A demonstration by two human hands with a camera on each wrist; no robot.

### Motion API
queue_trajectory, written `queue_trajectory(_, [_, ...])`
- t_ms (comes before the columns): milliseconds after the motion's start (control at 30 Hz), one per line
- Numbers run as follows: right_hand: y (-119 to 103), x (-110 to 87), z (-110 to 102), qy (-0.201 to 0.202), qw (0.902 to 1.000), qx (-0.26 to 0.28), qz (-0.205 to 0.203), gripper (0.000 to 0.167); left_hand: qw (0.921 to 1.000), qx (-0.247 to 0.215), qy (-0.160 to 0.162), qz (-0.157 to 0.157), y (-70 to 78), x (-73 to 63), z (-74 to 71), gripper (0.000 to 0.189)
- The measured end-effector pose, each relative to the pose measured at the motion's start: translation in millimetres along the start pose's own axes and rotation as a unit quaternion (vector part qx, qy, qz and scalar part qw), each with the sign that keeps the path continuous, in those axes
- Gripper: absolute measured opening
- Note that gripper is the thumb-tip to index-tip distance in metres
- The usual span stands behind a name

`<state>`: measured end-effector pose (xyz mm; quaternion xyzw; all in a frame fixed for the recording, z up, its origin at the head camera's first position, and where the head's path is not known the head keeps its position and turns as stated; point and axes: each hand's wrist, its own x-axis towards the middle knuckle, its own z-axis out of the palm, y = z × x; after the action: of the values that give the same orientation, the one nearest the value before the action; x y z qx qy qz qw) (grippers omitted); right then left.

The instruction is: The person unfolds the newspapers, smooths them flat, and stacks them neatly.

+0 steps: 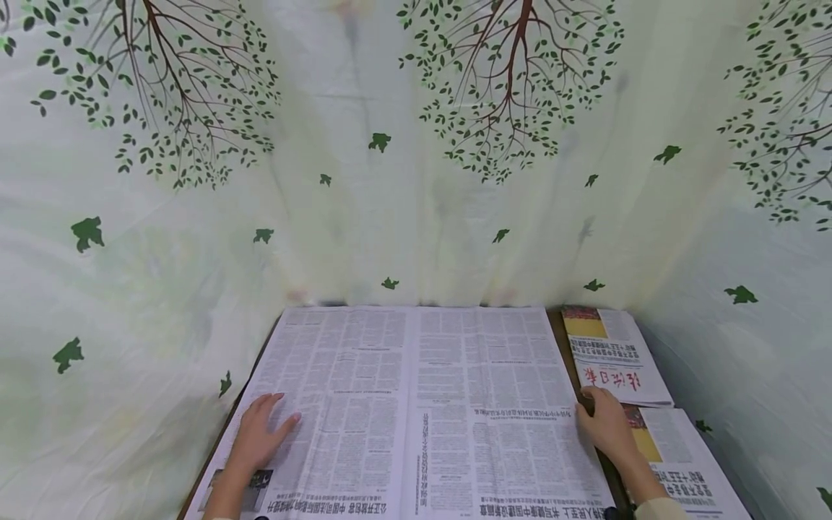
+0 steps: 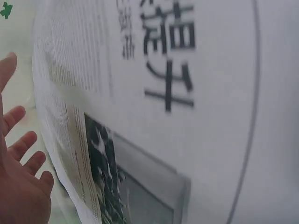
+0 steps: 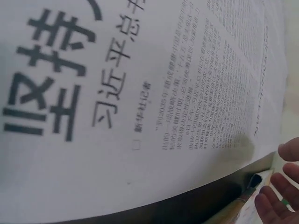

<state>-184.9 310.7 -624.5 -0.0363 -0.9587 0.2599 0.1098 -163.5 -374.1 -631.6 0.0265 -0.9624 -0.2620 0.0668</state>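
A wide newspaper sheet (image 1: 442, 426) lies spread open on the table, its print upside down in the head view and a fold line running down its middle. My left hand (image 1: 256, 433) is over the left part of the sheet, fingers spread, thumb pointing inward. In the left wrist view, the left fingers (image 2: 21, 147) hold nothing and a photo shows on the page below. At the sheet's right edge is my right hand (image 1: 609, 422), with loosely bent fingers. The right wrist view shows those fingers (image 3: 280, 186) near the paper's edge, holding nothing.
Right of the sheet lie two folded newspapers, a far one (image 1: 624, 390) with red lettering and a nearer one (image 1: 698, 448) partly behind the right arm. A dark strip of table (image 1: 564, 347) separates them from the sheet. A leaf-printed cloth (image 1: 448, 260) hangs behind.
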Motion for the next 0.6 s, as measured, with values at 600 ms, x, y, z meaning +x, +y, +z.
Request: queue_trajectory(600, [-5.3,34.5,1.0,-0.003,0.9961,-0.045,0.076,0.047,0.9957,0.018,-0.007,0.091,65.9,5.5,32.9,0.085])
